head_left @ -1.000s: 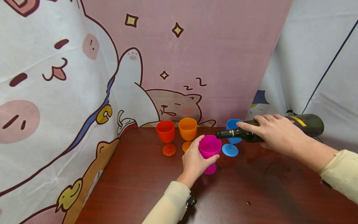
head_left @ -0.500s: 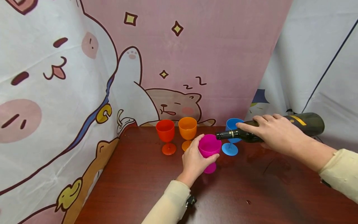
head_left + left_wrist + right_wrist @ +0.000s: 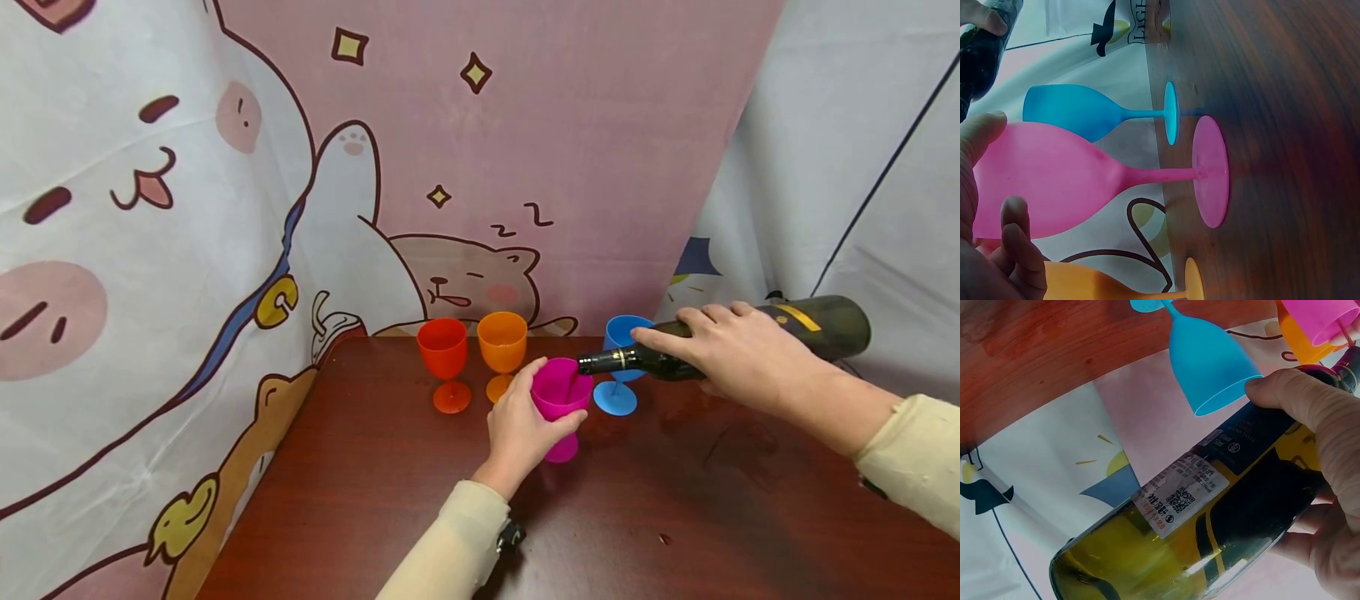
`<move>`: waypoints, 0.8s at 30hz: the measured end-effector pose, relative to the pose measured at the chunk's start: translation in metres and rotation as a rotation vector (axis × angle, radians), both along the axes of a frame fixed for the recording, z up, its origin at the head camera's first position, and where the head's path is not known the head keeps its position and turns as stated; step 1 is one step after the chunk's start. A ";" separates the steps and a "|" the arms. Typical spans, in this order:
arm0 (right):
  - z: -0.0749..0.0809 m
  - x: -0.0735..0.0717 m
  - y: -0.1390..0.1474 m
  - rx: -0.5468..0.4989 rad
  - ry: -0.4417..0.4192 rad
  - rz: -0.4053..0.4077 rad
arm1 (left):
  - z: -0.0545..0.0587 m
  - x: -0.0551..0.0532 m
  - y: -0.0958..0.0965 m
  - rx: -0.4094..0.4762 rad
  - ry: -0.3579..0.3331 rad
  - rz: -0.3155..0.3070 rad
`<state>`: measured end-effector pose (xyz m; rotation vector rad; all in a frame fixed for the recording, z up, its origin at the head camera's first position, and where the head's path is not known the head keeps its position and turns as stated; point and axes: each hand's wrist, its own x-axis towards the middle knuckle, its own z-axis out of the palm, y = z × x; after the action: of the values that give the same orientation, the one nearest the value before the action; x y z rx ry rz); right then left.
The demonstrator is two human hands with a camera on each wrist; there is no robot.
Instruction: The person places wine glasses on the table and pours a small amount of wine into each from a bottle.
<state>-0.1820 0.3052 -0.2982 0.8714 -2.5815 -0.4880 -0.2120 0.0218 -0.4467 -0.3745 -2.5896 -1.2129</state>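
My left hand [image 3: 519, 432] grips the bowl of a magenta goblet [image 3: 562, 410], thumb on one side and fingers on the other. In the left wrist view the goblet is upright, its foot [image 3: 1211, 172] at the tabletop. A dark green glass wine bottle [image 3: 832, 327] lies almost level in my right hand [image 3: 738, 357], which holds it near the shoulder. The bottle's mouth [image 3: 585, 364] is at the goblet's right rim, and a thin dark red stream [image 3: 572, 387] falls inside. The right wrist view shows a white label [image 3: 1179, 494] and yellowish liquid-coloured glass.
A red goblet [image 3: 443, 350] and an orange goblet [image 3: 502, 342] stand at the table's back edge, left of the magenta one. Behind the bottle neck stands a blue goblet [image 3: 616, 400]. Printed cloth [image 3: 600, 167] hangs behind the brown table [image 3: 360, 500].
A dark red stream now runs from the bottle into the magenta goblet; none showed before. The bottle's base has risen slightly. Both hands keep their hold.
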 end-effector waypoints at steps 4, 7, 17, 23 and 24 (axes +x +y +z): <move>0.000 0.000 0.000 0.000 0.007 0.006 | 0.001 0.000 -0.001 -0.001 0.002 0.000; 0.001 0.000 -0.001 0.004 0.007 0.004 | 0.001 0.001 -0.001 -0.002 0.001 0.002; 0.002 0.001 -0.002 0.010 0.011 0.005 | 0.001 0.000 -0.001 -0.001 0.000 0.000; 0.002 0.002 -0.004 0.018 -0.007 -0.010 | 0.000 0.001 -0.001 0.002 0.005 0.000; 0.002 0.002 -0.005 0.019 -0.007 -0.011 | 0.000 0.001 -0.001 0.003 0.005 0.000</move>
<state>-0.1800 0.3007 -0.2962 0.8675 -2.5936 -0.5138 -0.2109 0.0209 -0.4464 -0.3761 -2.5837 -1.2137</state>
